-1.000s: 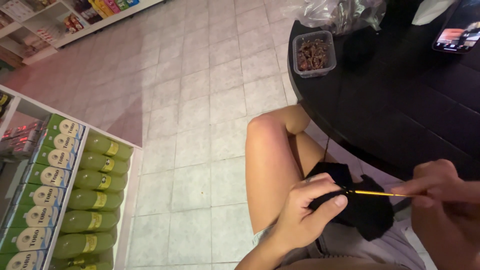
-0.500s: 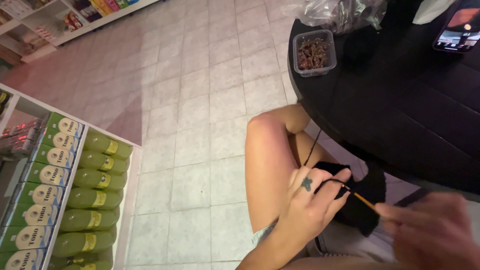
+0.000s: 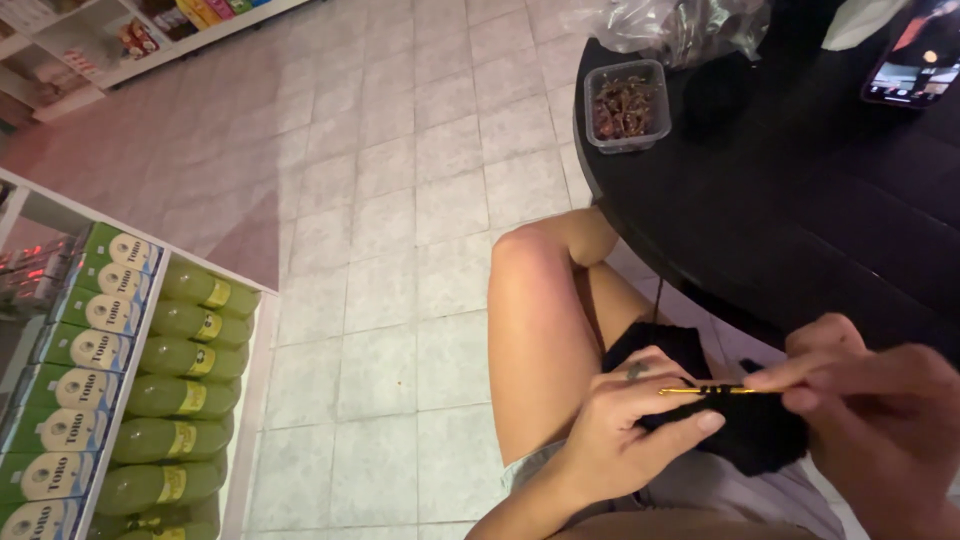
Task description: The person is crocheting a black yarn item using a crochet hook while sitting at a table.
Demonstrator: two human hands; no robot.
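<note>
My left hand (image 3: 625, 425) pinches the small black crochet piece (image 3: 745, 430) while my right hand (image 3: 870, 400) grips the gold hook (image 3: 700, 389) through its top edge, seemingly mid-row with much left.

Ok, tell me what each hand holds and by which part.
The right hand pinches a gold crochet hook by its handle end. The left hand grips the black crochet piece at its top edge, beside the hook's tip.

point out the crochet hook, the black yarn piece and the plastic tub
crochet hook (image 3: 690, 390), head view, bare gold shaft
black yarn piece (image 3: 760, 440), head view, lower middle
plastic tub (image 3: 598, 78), head view, left rim
</note>
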